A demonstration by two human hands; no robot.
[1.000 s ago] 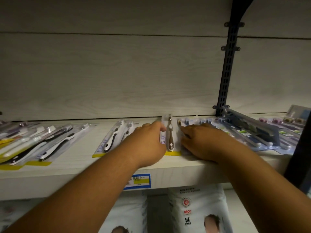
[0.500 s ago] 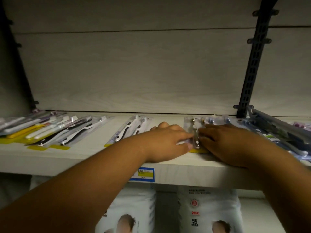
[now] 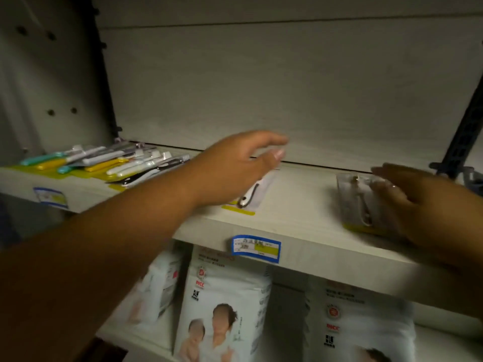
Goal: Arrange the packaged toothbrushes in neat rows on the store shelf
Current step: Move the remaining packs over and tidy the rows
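Observation:
On the pale wooden shelf (image 3: 295, 212), my left hand (image 3: 235, 165) hovers with relaxed fingers above a clear toothbrush pack with a yellow base (image 3: 254, 195), holding nothing. My right hand (image 3: 407, 194) lies flat with straight fingers on a stack of clear toothbrush packs (image 3: 355, 202) near the shelf's right end. A loose fan of packs with white, yellow and teal brushes (image 3: 112, 163) lies at the shelf's left end.
A blue and yellow price label (image 3: 256, 249) is stuck on the shelf's front edge, another (image 3: 51, 198) at the left. White packages with printed figures (image 3: 224, 309) fill the shelf below. A dark slotted upright (image 3: 465, 131) stands at the right.
My left hand left the right stack and moved left, rising above the middle pack. My right hand stays on the stack. The view has swung left.

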